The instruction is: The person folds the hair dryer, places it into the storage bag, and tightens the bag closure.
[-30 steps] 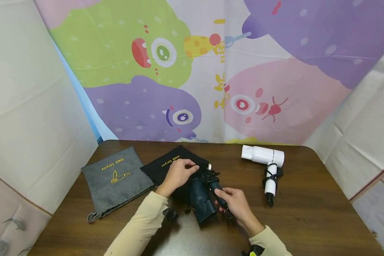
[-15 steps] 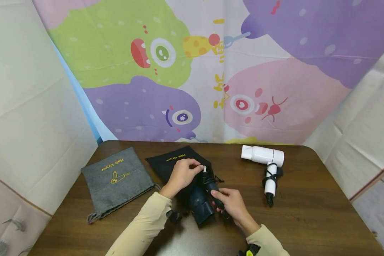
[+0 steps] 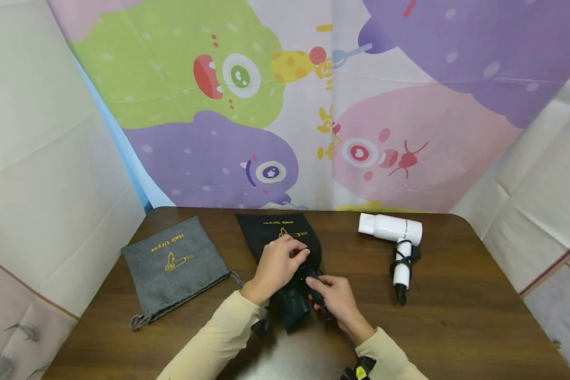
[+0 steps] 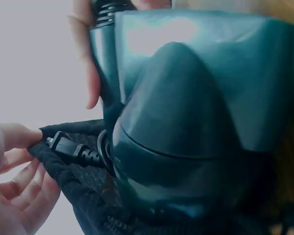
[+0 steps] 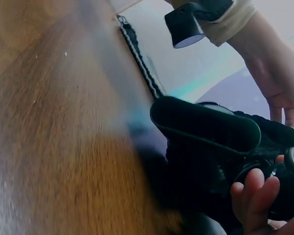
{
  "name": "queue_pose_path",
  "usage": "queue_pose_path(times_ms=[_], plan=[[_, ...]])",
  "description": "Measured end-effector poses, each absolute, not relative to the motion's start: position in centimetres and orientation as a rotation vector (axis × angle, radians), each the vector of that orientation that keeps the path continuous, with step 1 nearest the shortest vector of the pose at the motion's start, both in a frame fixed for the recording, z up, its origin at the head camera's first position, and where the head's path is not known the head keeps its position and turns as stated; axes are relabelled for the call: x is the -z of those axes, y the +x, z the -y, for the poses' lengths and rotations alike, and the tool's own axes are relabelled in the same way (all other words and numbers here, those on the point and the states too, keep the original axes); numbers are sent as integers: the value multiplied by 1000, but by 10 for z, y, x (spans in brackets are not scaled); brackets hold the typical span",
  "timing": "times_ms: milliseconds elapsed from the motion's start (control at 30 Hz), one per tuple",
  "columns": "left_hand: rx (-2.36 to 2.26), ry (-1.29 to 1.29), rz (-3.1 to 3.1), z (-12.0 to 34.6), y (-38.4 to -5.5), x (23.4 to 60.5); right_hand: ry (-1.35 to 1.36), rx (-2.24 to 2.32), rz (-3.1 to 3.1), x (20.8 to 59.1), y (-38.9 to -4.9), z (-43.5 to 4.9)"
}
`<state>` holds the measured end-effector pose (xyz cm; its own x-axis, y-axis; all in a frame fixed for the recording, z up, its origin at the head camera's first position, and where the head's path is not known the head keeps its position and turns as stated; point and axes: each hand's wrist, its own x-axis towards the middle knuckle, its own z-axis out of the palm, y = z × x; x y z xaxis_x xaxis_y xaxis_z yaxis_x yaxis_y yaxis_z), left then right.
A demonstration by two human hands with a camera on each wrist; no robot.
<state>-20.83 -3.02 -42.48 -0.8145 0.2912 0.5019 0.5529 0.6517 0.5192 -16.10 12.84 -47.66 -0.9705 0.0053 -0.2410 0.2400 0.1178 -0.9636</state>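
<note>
In the head view, a dark hair dryer (image 3: pixel 293 306) lies partly inside a black drawstring pouch (image 3: pixel 261 237) with yellow print. My left hand (image 3: pixel 277 266) pinches the pouch's rim between thumb and fingers, seen closely in the left wrist view. The power plug (image 4: pixel 68 147) sits just within that rim, beside the dryer's rounded body. My right hand (image 3: pixel 336 302) grips the dryer's folded handle, its fingers curled round it. Toward me points the wide flat nozzle (image 5: pixel 206 125). The dryer's far end is hidden in the cloth.
Flat on the left of the brown table (image 3: pixel 461 327) lies a grey drawstring pouch (image 3: pixel 171 248). A white hair dryer (image 3: pixel 391 229) with its cord wrapped round the handle rests at the right. A cartoon-printed curtain (image 3: pixel 309 105) hangs behind the table.
The black pouch has swung right and turned, its print now facing more fully. The plug, bare in the head view before, has gone into the pouch. Both hands still hold on.
</note>
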Motion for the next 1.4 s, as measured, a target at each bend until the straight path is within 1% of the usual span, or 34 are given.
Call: queue_pose_path(times_ms=[100,233,467,867,1000,1200,1400], plan=[[871,-694,2445,32,-202,428,281,1987,-2203,478,-161,-126],[864,-699,2405,33,-193,433,382,2049,-2169,478,-164,-123],[905,-850,2453,28,-182,439,445,2157,-2096,477,-172,-113],[627,-663,2499,42,-181,455,436,2193,-2036,482,-177,-109],[676,-635,2497,46,-182,457,432,2212,-1956,486,-179,-112],[850,-630,2507,50,-183,455,351,2259,-1871,484,-182,-115],[962,-666,2522,44,-179,450,375,2313,-1872,482,-185,-104]])
